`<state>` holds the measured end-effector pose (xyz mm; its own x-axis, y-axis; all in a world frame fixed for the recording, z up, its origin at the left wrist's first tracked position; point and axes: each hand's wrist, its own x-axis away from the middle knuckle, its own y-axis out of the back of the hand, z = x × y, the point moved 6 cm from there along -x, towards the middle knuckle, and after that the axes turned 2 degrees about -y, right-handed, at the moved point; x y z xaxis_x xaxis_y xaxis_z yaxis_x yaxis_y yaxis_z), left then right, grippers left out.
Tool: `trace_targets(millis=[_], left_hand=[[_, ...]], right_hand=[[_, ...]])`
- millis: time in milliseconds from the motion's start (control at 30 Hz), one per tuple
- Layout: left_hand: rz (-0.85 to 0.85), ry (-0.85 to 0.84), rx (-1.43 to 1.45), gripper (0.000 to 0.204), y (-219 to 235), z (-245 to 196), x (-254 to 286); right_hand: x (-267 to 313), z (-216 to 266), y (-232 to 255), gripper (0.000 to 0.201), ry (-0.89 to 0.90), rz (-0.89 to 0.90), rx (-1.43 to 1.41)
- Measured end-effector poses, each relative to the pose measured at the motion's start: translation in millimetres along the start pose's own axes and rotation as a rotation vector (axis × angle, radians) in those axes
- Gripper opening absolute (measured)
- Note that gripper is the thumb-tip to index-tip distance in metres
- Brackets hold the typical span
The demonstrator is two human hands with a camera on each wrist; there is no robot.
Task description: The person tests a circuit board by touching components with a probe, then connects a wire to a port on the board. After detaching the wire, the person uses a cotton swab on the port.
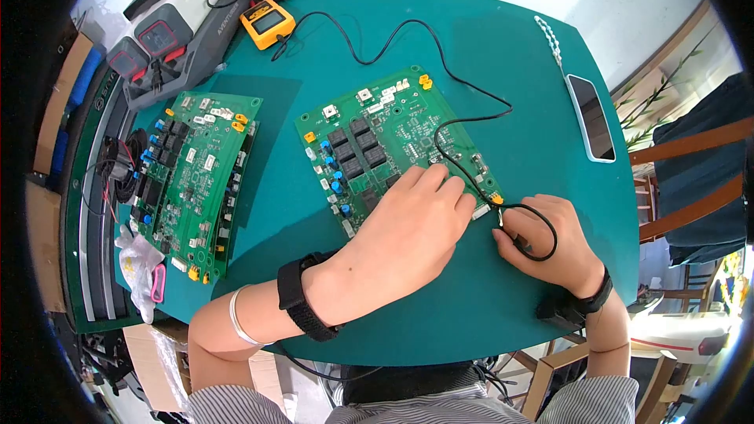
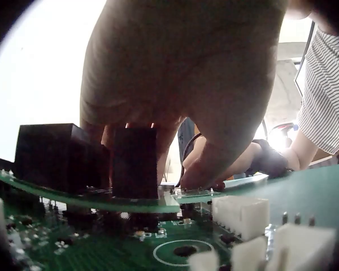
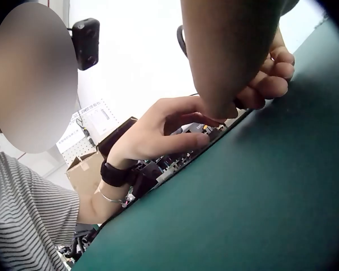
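Note:
A green circuit board [image 1: 416, 122] with black relays and white and yellow connectors lies on the table. My left hand [image 1: 408, 228] reaches across its near part, with fingertips at the connectors along the right edge. The thumb [image 3: 195, 141] stretches over the near edge of the board in the right wrist view. Just off the board's right corner, my right hand [image 1: 554, 239] pinches the end of a black cable [image 1: 467, 115], a small metal tip showing at the fingers. The cable loops over this hand and runs back to a yellow handheld meter [image 1: 268, 23].
Two stacked circuit boards [image 1: 196, 177] lie on the left, beside a plastic bag [image 1: 141, 263] with a pink clip. A grey tool case [image 1: 184, 51] stands at the back left. A phone [image 1: 591, 119] with a beaded strap lies near the right edge.

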<state>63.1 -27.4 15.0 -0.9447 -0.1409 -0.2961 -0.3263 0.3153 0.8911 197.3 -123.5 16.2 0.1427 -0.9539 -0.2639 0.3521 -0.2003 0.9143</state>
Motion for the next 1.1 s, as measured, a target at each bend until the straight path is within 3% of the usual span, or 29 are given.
trace_targets(millis=[1100], left_hand=[[0.007,-0.024,-0.056,0.033,-6.6,-3.8,-0.4]], right_hand=[[0.1,-0.2,2.2,0.019,-0.016,-0.033,0.004]])
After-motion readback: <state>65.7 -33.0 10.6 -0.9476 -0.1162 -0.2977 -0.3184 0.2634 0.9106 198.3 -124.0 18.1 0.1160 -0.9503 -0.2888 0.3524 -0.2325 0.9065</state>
